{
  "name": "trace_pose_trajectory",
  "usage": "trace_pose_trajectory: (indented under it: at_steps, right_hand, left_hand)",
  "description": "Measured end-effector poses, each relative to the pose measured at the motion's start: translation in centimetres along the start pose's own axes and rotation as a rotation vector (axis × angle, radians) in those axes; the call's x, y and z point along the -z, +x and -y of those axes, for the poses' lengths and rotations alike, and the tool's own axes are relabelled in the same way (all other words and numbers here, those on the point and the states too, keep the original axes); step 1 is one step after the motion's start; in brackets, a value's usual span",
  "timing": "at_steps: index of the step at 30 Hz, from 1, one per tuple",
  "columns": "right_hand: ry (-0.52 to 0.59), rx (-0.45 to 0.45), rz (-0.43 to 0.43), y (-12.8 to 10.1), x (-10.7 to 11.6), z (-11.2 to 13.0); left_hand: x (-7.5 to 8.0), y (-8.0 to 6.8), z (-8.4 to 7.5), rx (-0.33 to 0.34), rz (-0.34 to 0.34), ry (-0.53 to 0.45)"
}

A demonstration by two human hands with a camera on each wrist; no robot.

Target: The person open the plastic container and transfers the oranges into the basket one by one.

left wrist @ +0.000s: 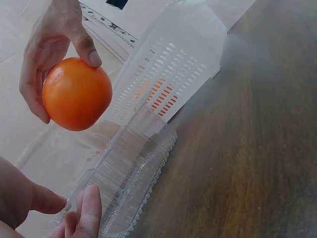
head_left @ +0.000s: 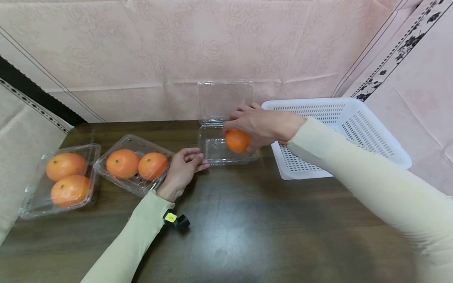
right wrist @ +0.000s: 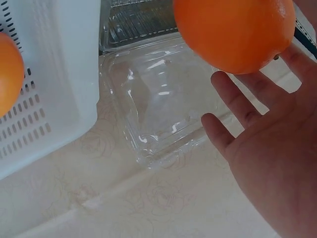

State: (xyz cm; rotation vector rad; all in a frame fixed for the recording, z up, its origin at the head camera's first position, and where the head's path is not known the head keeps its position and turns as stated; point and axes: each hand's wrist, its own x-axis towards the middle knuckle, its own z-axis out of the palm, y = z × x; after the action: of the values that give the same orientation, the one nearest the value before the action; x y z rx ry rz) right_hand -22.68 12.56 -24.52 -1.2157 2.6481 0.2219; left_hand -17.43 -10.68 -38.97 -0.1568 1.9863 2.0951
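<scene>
On the table (head_left: 226, 228) we count two filled boxes (head_left: 133, 137) holding four oranges (head_left: 122, 163), two apiece, and one open box (head_left: 212, 148). Our right grip (head_left: 260, 124) curls round a fifth orange (head_left: 237, 140) over the open box; our left grip (head_left: 183, 169) pinches that box's near-left corner. At right, our sleeve (head_left: 357, 173) partly hides one basket (head_left: 369, 133) with at least one orange (right wrist: 9, 74) inside.

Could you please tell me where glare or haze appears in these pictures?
Head view: pale glare on the dark table; left wrist view: whitish haze over the table near the basket, soft highlight on the held orange; right wrist view: bright streaks on the clear lid.
</scene>
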Motion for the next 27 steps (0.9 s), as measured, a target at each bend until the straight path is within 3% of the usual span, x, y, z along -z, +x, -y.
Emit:
trace_pose_trajectory:
  at_steps: [27]
  right_hand:
    - [0.016,0.035,-0.033,-2.7,0.7,-1.3]
  left_hand:
    - [-0.1,-0.1,0.0,0.002,-0.008,-0.005]
